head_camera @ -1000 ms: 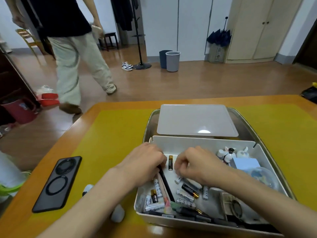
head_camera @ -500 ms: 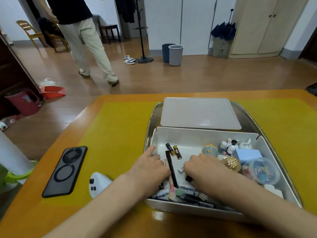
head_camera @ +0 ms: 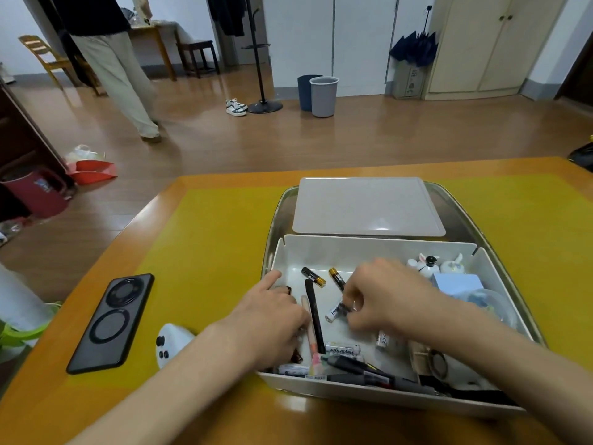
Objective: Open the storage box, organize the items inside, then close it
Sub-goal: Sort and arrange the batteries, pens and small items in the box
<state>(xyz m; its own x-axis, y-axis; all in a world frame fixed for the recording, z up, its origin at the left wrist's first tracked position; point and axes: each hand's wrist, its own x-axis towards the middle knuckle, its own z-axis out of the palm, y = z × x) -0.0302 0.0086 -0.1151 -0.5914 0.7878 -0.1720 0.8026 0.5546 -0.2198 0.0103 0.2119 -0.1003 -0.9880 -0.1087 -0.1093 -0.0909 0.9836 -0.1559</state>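
white storage box (head_camera: pixel 378 252), black-gold batteries (head_camera: pixel 313 276)

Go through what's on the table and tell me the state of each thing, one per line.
storage box: open, standing in a metal tray
lid: off, lying flat behind the box
right hand: pinching a white battery
left hand: among the pens, forefinger extended
phone: face down on the table

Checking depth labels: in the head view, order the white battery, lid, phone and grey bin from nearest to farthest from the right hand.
1. White battery, pinched in the right hand.
2. Lid, behind the box.
3. Phone, far left on the table.
4. Grey bin, on the floor beyond.
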